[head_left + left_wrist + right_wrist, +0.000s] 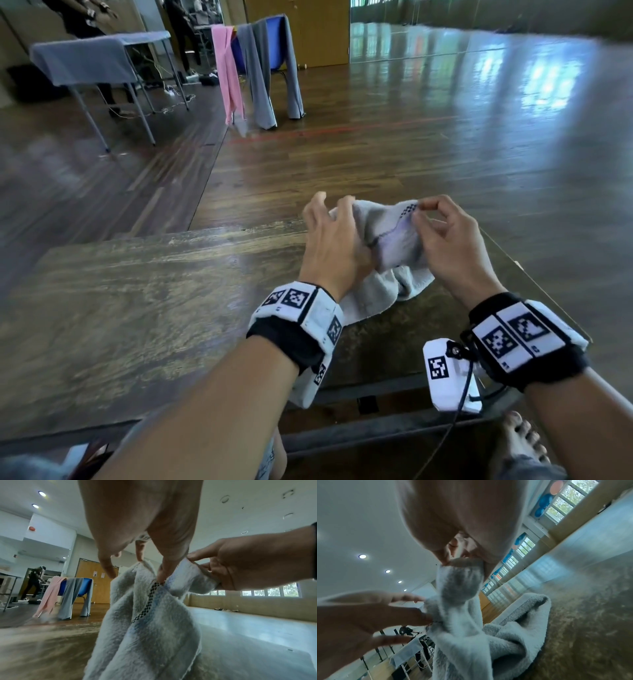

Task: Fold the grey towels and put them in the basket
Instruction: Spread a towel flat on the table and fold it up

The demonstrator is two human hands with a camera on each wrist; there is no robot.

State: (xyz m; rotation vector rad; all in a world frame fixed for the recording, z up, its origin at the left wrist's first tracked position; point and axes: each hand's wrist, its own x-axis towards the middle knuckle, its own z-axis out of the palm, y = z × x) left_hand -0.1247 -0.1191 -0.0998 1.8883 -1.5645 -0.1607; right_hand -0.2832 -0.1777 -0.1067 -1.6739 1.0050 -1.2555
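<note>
Here, towel: a pale grey towel [383, 246] with a black-and-white checked stripe is lifted at its top edge above the tabletop [144, 294], bunched between both hands; its lower part drapes down onto the wood near the person's side
Left hand: the left hand [332, 246] grips the towel's left part, thumb and fingertips curled round folds of the cloth; in the left wrist view the fingertips [161, 574] pinch the cloth just at the top of the checked stripe
Right hand: the right hand [448, 240] pinches the towel's upper right corner between thumb and forefinger, the other fingers curled loosely behind; the right wrist view shows the cloth hanging from that pinch
Towel lower end: a folded-over heap of the same cloth lies on the tabletop under the hands, seen in the right wrist view [522, 622]
Wrists: both wear black straps [291, 339] carrying white blocks printed with square black markers; a cable runs down from the right one
Tabletop: worn dark wood, glossy in places
Beyond: a blue chair [274, 37] stands on the wooden floor with a pink cloth [227, 75] and grey cloths [258, 75] draped over it
Far left: a folding table [89, 61] covered with a grey-blue cloth, a person standing behind it
Basket: cannot tell where it is from these views
</note>
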